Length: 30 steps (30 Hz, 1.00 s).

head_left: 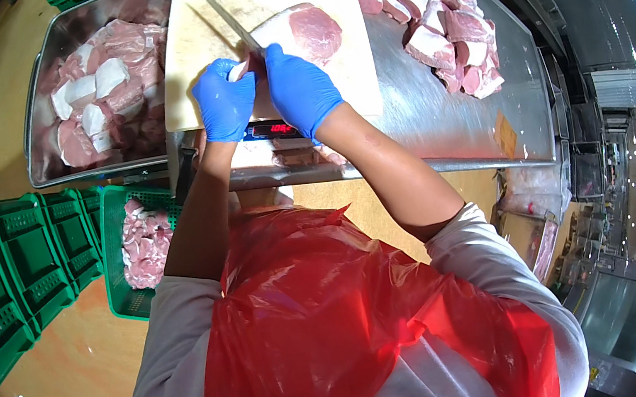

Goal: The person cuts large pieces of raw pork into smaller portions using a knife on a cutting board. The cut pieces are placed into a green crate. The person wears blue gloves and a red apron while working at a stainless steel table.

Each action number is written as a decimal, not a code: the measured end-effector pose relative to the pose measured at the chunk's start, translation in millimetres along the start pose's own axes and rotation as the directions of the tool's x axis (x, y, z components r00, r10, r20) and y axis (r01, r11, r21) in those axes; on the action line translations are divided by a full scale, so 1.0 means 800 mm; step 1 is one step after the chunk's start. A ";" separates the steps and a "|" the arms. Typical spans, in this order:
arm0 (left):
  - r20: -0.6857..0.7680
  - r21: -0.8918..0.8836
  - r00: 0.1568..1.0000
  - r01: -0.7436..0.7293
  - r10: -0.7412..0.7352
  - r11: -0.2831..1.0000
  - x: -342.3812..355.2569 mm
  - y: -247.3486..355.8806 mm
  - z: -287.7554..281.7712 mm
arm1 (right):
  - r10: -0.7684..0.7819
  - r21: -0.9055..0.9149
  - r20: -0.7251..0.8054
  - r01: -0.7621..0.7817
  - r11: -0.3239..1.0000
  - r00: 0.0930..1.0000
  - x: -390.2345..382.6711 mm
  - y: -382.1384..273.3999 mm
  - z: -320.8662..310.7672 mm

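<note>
On the white cutting board (176, 29), my right hand (302, 92), in a blue glove, is closed on a knife (224, 15), its blade angled toward the back left. My blue-gloved left hand (224, 100) is beside the blade, fingers curled on a small white-and-pink piece of meat (238, 71), partly hidden. A larger pink cut of meat with pale fat (314, 33) lies on the board just beyond my right hand. A scale display (267, 129) shows below the board's near edge, between my wrists.
A steel tub (38, 159) of meat stands left of the board. Several meat pieces (448, 29) lie on the steel table (475, 134) at right. Green crates (29, 255) stand at left, beside a green basket (127, 302) of meat near my left forearm.
</note>
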<state>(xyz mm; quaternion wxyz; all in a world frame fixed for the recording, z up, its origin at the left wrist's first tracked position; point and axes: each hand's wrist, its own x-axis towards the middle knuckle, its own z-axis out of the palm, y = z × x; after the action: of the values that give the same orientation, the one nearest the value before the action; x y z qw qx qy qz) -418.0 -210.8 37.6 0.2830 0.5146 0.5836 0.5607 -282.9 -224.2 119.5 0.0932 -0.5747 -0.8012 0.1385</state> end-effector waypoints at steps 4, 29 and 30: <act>0.036 -0.003 0.996 0.080 -0.079 0.997 -0.006 -0.001 -0.016 | -0.011 -0.093 0.149 0.025 0.995 0.989 -0.089 0.043 -0.015; 0.713 0.635 0.694 -0.575 -0.104 0.517 0.106 0.145 0.102 | 0.270 0.534 -0.503 0.050 0.844 0.821 -0.198 0.179 -0.099; 0.698 0.650 0.707 -0.556 -0.116 0.519 0.106 0.118 0.115 | 0.304 0.564 -0.477 0.022 0.826 0.825 -0.208 0.185 -0.094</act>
<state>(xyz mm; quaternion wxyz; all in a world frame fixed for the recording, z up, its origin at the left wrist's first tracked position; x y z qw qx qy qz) -334.3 -114.3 128.6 0.1135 0.8231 0.5558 0.0264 -73.8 -328.9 143.7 0.4671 -0.5990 -0.6197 0.1975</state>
